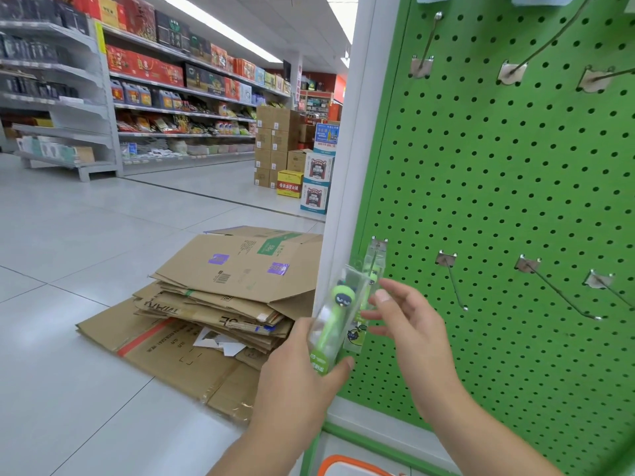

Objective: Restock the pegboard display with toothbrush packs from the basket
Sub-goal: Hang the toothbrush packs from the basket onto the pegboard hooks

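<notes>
**Toothbrush pack in my left hand, at the lower-left hook**

My left hand (302,365) grips a clear toothbrush pack (331,324) low down, thumb on the near face at the printed base and fingers curled round the back. Inside it is a green brush with a dark cartoon face near the top. I hold the pack tilted, its top leaning up and to the right toward the green pegboard (498,187), in front of the board's white left edge post (347,166).

My right hand (412,324) is just beside the pack, fingers loosely spread and reaching left. It is released, gripping nothing; whether the fingertips touch any pack I cannot tell.

A second clear pack (372,269) already hangs on the lowest-left hook (378,243), just behind the top of the one I hold; the two overlap in my view.

To the right along the same row, three more metal hooks (457,286) stick out bare. Another row of bare hooks (429,42) sits near the top of the board.

At the bottom edge, between my forearms, I can see an orange rim with white inside it (350,467). It may be the basket, but too little shows to be sure.

On the pale tiled floor (86,252) to my left lies a stack of flattened cardboard boxes (220,304). Beyond it run stocked shop shelves (154,97) and stacked cartons (275,146).
</notes>
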